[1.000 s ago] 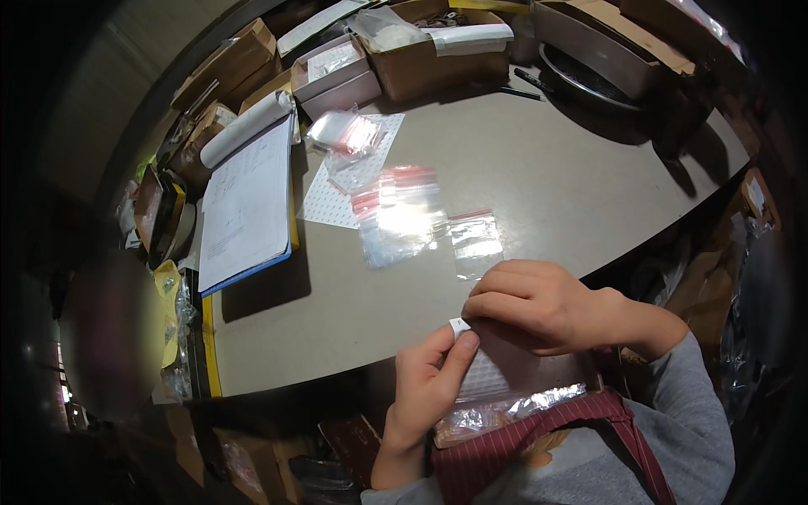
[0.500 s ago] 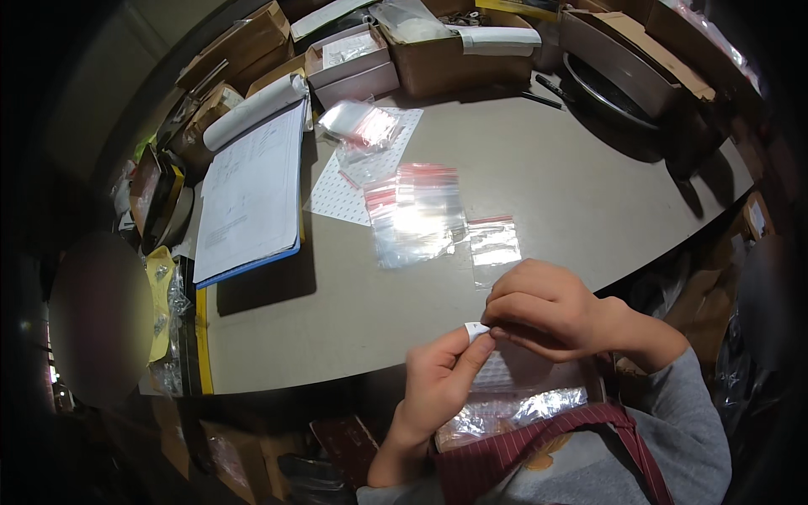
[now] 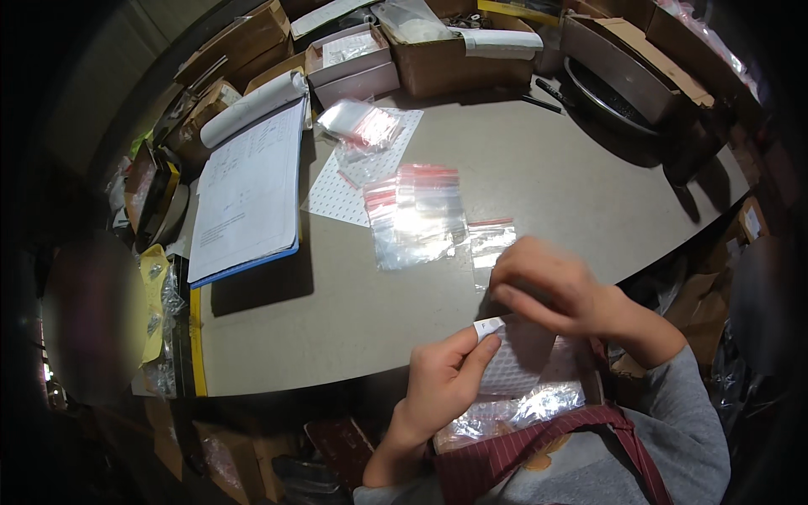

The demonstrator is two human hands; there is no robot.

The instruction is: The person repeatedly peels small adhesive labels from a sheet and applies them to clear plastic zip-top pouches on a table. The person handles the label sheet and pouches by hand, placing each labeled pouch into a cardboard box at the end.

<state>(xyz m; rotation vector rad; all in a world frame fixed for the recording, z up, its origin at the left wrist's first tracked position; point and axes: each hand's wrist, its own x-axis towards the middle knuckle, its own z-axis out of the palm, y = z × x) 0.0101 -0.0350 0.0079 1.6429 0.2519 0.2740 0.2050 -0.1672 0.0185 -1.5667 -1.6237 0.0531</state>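
Note:
My left hand (image 3: 450,374) pinches a white sheet (image 3: 512,370) with rows of small marks, its corner bent up over the fingertips. Just above that corner, my right hand (image 3: 560,290) is raised with fingers curled together. Motion blurs its fingertips, and anything between them cannot be made out. Beyond the right hand lies a single clear zip bag (image 3: 491,240) with a red strip, partly covered by the hand. To its left a fanned stack of clear zip bags (image 3: 421,215) rests on the table. Below the held sheet, shiny plastic packets (image 3: 543,404) sit in front of my apron.
A clipboard (image 3: 251,198) with papers stands at the left. Behind the stack, more bags (image 3: 362,126) lie on a marked white sheet (image 3: 332,195). Cardboard boxes (image 3: 459,69) line the back. Pens (image 3: 543,103) and a dark round tray (image 3: 610,97) are at the far right.
My right hand has lifted off the bent corner, upward and slightly right. My left hand keeps its pinch, and more of the white corner shows.

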